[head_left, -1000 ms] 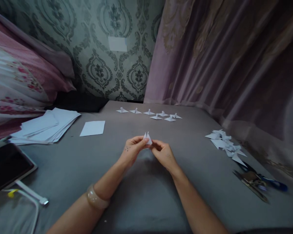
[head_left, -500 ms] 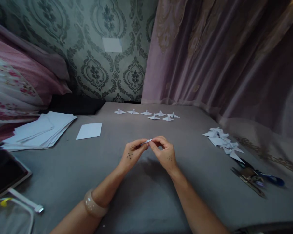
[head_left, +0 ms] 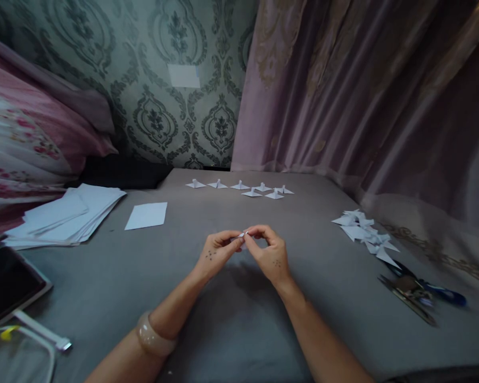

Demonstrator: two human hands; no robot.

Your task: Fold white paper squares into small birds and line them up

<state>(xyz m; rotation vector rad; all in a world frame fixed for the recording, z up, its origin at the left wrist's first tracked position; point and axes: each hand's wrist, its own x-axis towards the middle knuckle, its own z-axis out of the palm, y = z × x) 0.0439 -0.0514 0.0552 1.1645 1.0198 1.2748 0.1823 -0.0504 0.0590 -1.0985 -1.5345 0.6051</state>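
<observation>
Above the middle of the grey table (head_left: pixel 159 287), both my hands pinch one small folded white paper (head_left: pixel 242 235). My left hand (head_left: pixel 219 251) holds its left side between thumb and fingers; a pale bangle sits on that wrist. My right hand (head_left: pixel 272 252) grips the right side, its fingertips close against the left ones. Most of the paper is hidden behind the fingers, so its shape is hard to read. Beyond the hands, several folded paper birds (head_left: pixel 239 185) stand along the far part of the table. A single white sheet (head_left: pixel 146 216) lies to the left.
White sheets (head_left: pixel 99 207) are stacked at the left, near a black-screened device (head_left: pixel 10 284) and a white cable (head_left: pixel 43 332). At the right lie a pile of folded papers (head_left: pixel 363 231), scissors (head_left: pixel 409 302) and a blue-handled tool (head_left: pixel 443 292). Curtains hang behind.
The folded paper has tilted between my fingertips, and a little of it now shows below them. My hands have stayed in nearly the same place.
</observation>
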